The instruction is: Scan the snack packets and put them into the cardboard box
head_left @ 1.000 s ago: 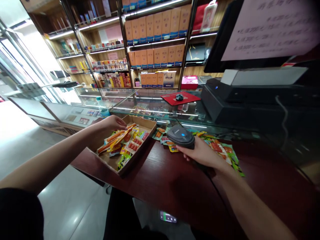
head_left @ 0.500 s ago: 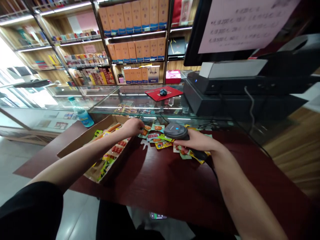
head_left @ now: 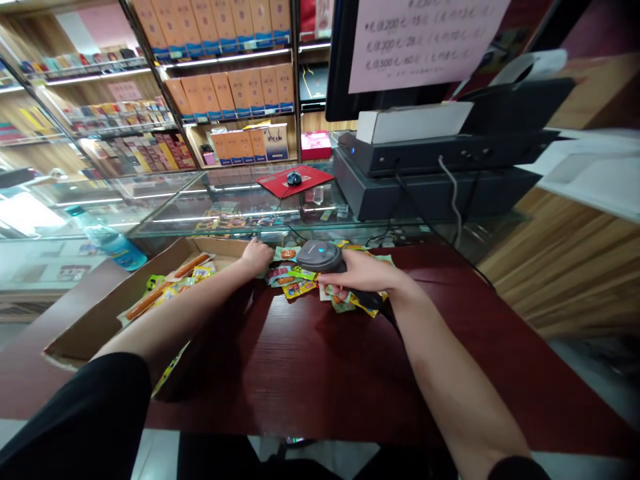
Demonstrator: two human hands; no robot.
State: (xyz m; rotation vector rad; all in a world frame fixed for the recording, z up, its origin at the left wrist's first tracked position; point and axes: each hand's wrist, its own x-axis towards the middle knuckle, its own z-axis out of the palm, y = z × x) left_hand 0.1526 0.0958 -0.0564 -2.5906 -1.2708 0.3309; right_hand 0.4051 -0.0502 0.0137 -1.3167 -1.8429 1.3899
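My right hand is wrapped round the handle of a dark grey barcode scanner, whose head points left and carries a small blue light. Under and around the scanner lie several small snack packets, yellow, green and clear, some with reddish sausage-like pieces. My left hand is closed at the left end of these packets, by the far right corner of a cardboard box. Its fingertips are turned away, so what they hold is hidden. Inside the box are long wrapped sausages and more packets, partly covered by my left forearm.
A blue bottle stands left behind the box. Beyond the dark red table is a glass counter with a mouse on a red mat. A cash drawer and a monitor stand at the right.
The view has swung to the right, so the shelves and box sit further left. My left hand now covers packets that showed at its fingertips. The scanner stays in my right hand over the packets.
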